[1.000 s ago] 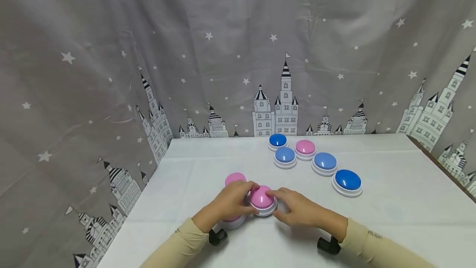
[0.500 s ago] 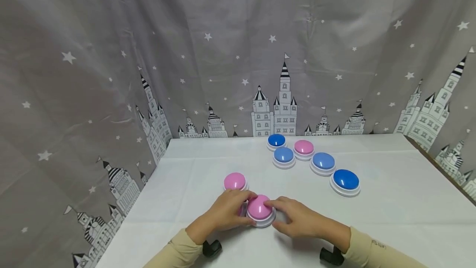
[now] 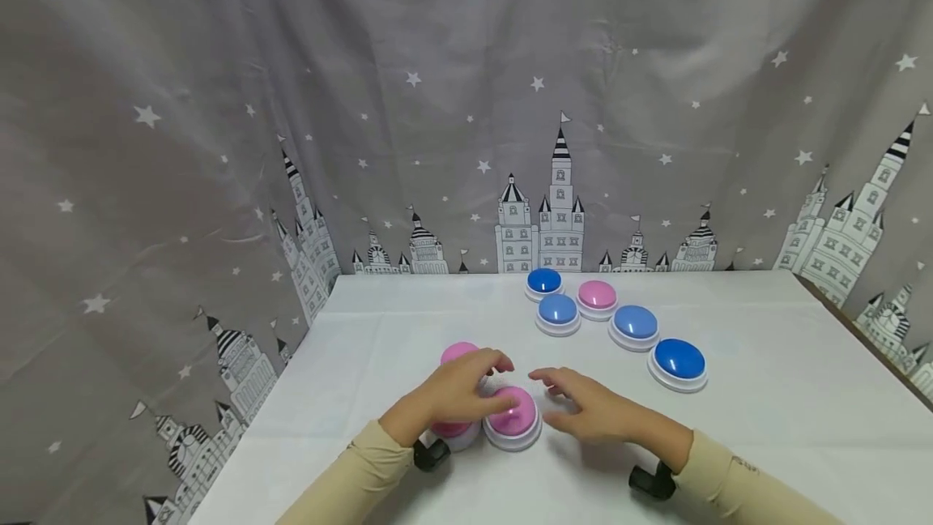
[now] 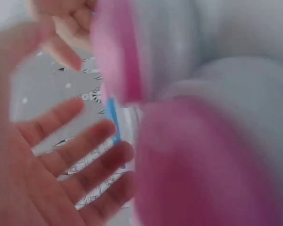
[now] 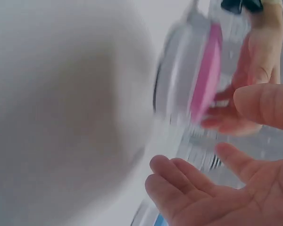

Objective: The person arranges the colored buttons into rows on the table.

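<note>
A pink dome push button on a white round base sits on the white table between my two hands. My left hand hovers over its left side, fingers spread and holding nothing; the thumb overlaps the dome in the head view. Partly hidden under that hand are a second pink button and a third pink button behind it. To the right, my right hand is apart from the front button, its fingers relaxed. The right wrist view shows a gap between this hand and the button.
Farther back right stand a dark blue button, a light blue button, another pink button, another light blue button and a large dark blue button. A grey castle-print curtain hangs behind the table.
Both hands held the front pink button as it slid toward the table's near edge. Since then they have let go, lifting and parting from it. The head view has tilted slightly.
</note>
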`<action>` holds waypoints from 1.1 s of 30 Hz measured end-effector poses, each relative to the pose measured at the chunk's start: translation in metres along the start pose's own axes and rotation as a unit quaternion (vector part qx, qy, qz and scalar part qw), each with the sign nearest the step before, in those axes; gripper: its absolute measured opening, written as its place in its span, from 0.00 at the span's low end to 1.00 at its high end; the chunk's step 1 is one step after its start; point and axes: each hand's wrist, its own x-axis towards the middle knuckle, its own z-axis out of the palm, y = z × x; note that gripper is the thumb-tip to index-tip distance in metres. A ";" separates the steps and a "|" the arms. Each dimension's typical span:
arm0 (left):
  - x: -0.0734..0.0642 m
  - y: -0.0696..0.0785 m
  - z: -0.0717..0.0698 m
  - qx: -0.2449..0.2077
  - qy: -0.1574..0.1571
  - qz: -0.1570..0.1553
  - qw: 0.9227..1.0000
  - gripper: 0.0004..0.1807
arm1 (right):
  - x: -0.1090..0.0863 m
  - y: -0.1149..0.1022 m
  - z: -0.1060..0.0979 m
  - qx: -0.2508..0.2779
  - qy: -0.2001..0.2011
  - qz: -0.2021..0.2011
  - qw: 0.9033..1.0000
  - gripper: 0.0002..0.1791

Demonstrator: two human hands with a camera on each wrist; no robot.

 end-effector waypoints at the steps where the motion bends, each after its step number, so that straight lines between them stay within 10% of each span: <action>1: 0.009 0.000 -0.001 -0.010 0.002 -0.007 1.000 0.31 | 0.003 0.006 -0.005 0.004 0.012 0.006 1.000 0.29; 13: 0.098 -0.007 0.005 -0.060 0.018 -0.081 0.995 0.26 | 0.038 0.067 -0.046 -0.027 0.119 0.099 0.988 0.31; 25: 0.143 -0.019 0.031 -0.044 -0.005 -0.112 0.993 0.35 | 0.057 0.095 -0.047 -0.014 0.160 0.119 0.980 0.36; 33: 0.154 -0.027 0.036 -0.049 0.034 -0.117 0.991 0.30 | 0.069 0.095 -0.050 -0.015 0.154 0.112 0.982 0.34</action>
